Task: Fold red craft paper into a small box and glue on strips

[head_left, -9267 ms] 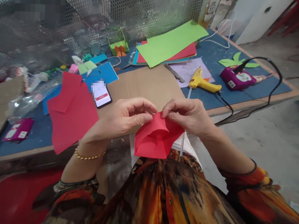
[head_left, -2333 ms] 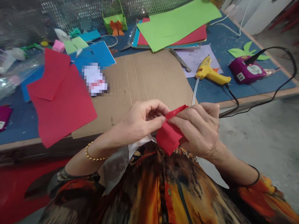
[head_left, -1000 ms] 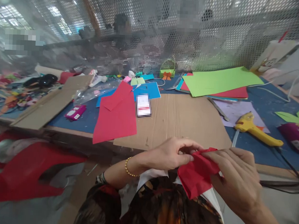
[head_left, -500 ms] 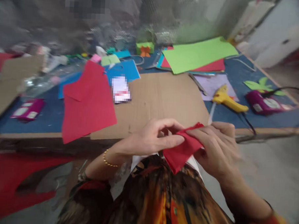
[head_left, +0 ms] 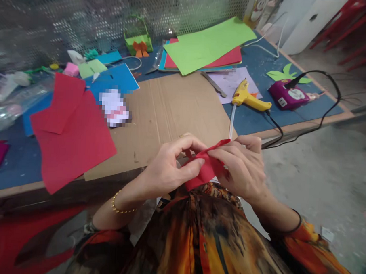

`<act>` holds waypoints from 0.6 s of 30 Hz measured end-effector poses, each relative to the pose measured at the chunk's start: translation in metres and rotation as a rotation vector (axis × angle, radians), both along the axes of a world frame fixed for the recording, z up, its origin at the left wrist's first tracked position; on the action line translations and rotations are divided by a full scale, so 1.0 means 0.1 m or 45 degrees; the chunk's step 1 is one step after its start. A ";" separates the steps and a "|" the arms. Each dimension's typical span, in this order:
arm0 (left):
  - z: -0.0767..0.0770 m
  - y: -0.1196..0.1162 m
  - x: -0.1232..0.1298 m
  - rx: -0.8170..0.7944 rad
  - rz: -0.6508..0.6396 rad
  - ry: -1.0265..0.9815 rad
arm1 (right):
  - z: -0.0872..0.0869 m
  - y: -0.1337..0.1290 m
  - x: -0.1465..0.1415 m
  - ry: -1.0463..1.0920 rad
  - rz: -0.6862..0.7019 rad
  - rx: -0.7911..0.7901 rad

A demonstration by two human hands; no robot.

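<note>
A small folded red sheet (head_left: pixel 207 169) is held between both hands in front of my lap, near the table's front edge. My left hand (head_left: pixel 175 163) pinches its left side, thumb on top. On its right side my right hand (head_left: pixel 244 164) has its fingers closed over the upper edge. Beyond the hands lies a brown cardboard sheet (head_left: pixel 172 112). Just past my right hand, a yellow glue gun (head_left: pixel 251 100) has a clear glue stick pointing toward me.
Larger red sheets (head_left: pixel 76 140) overhang the table front at left, beside a pixelated card-like object (head_left: pixel 114 107). Green paper (head_left: pixel 209 45) covers stacked sheets at the back. At right are a purple box (head_left: pixel 288 94) and a looping black cord (head_left: pixel 336 91).
The view has swung right, so table items appear further left. Both hands still hold the red sheet, which is now tilted flatter, its lower corner less visible.
</note>
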State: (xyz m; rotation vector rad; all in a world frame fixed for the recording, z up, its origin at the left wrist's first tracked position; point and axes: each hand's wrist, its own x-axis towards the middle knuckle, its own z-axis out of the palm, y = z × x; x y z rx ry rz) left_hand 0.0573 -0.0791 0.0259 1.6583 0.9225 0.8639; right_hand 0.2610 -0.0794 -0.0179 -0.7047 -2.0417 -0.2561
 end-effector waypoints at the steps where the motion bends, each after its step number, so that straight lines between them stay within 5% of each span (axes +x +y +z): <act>1: -0.01 0.00 0.01 -0.003 0.002 0.003 | 0.00 0.00 0.00 0.022 -0.008 -0.019; 18: -0.03 0.03 0.10 0.101 0.067 -0.011 | -0.05 0.08 0.09 0.332 0.197 -0.468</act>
